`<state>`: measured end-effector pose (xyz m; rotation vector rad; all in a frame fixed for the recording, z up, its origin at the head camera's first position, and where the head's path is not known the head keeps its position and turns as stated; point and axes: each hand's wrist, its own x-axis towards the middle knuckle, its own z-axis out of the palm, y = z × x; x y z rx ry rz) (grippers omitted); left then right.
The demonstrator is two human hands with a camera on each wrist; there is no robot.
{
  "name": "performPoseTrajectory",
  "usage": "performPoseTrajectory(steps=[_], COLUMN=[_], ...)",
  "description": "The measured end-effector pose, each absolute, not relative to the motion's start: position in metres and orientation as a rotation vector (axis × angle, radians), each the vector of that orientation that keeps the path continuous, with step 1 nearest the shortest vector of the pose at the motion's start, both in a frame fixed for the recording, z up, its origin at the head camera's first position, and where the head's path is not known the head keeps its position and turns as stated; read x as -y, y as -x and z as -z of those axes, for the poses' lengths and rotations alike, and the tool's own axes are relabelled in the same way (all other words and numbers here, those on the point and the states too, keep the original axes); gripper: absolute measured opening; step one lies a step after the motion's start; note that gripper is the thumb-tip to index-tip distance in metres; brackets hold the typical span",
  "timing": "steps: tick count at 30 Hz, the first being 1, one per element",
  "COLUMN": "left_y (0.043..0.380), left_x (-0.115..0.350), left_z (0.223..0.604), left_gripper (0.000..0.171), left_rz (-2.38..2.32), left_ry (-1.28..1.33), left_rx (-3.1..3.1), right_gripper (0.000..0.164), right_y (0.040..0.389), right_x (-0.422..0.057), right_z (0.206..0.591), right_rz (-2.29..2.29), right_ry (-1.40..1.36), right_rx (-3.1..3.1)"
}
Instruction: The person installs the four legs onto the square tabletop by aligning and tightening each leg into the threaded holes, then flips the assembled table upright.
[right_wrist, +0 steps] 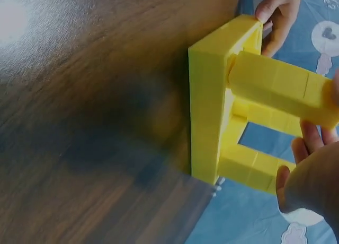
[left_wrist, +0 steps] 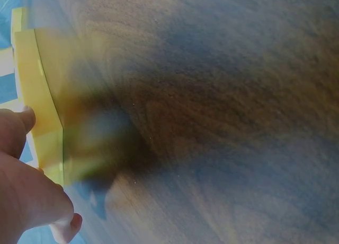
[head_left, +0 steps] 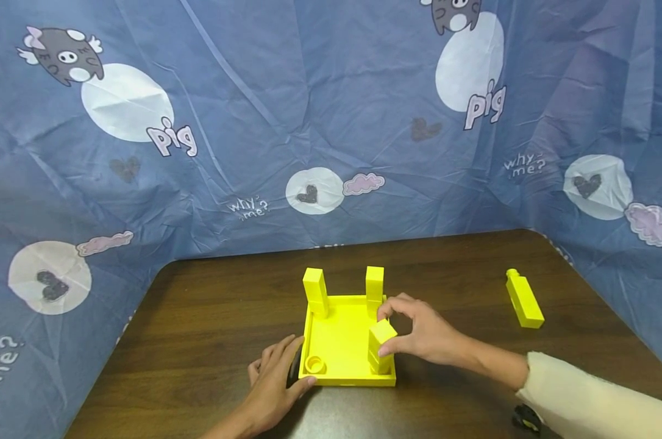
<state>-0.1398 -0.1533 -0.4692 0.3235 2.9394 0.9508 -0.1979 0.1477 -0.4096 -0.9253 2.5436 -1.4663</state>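
At the near right corner of the yellow tray [head_left: 339, 335], seen from the head, the right hand [head_left: 427, 335] pinches the top of a segmented yellow post [head_left: 380, 353] between thumb and forefinger, the two bowed apart by the post's width. Around the tray's near left corner, the left hand [head_left: 276, 384] holds on, thumb on the near edge and fingers spread loosely along the left side. A far left post [head_left: 316, 292] and a far right post [head_left: 374, 291] stand at the tray's back corners, and a round socket [head_left: 315, 364] sits inside its near left corner. Well apart to the tray's right, a loose post [head_left: 525, 299] lies on the brown table [head_left: 199, 341].

From the left wrist, a digit of the left hand presses against the tray's outer wall; the remaining fingers are partly hidden, so their bend is hard to tell.

From the right wrist, the right hand's fingertips touch the upper end of the held post, whose base meets the tray's corner; whether it is fully seated I cannot tell. Beyond, the left hand's thumb rests on the tray's rim.
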Motion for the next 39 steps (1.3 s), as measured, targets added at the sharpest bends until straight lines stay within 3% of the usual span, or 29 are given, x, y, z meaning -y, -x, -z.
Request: performPoseTrajectory(steps=[11,17,27,39], left_y=[0.139,0.140,0.140,0.141], left_x=[0.154,0.154,0.154,0.154], left_z=[0.470,0.470,0.470,0.469], left_gripper=[0.069,0.069,0.069,0.070], left_rz=[-0.949,-0.947,-0.950,-0.941], left_ry=[-0.312,-0.299,-0.284,-0.284], left_rx=[-2.941,-2.932,-2.908,-2.901], right_gripper=[0.045,0.061,0.039,0.039], right_y=[0.194,0.201,0.212,0.205], right_x=[-0.142,-0.151,-0.159,-0.145], right_z=[0.416,0.405,0.396,0.409], right_rz=[1.433,1.419,1.359,1.451], right_ry=[0.900,1.029,1.024,0.908], right_rx=[-2.623,-2.430,-2.225,-2.425])
